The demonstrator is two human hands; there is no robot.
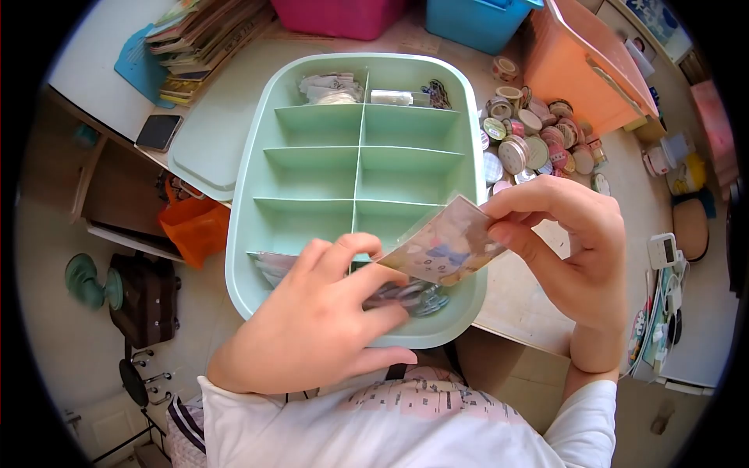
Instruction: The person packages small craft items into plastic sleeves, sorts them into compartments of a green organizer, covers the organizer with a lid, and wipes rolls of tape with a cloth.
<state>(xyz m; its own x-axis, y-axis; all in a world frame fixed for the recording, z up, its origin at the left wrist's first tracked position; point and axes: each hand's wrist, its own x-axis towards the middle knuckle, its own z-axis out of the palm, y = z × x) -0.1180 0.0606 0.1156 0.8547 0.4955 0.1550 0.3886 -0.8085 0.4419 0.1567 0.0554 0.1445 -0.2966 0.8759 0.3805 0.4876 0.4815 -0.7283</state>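
Observation:
A small flat packet (449,246) with a clear cover and a printed cartoon picture is pinched by its upper right corner between thumb and fingers of my right hand (573,242). It tilts above the near right part of a pale green divided box (238,234). My left hand (320,320) reaches over the box's near end, fingers bent and spread apart, fingertips close to the packet's lower left end; whether they touch it I cannot tell. Below them, the near right compartment holds dark, blurred small items (425,299). Clear packaging (275,267) shows in the near left compartment, partly behind my left hand.
White packets (331,87) and a dark chain-like item (437,93) lie in the far compartments. Many tape rolls (538,148) are heaped right of the box, beside an orange bin (577,70). A pale green lid (211,148), a phone (158,132) and stacked papers (203,47) sit left.

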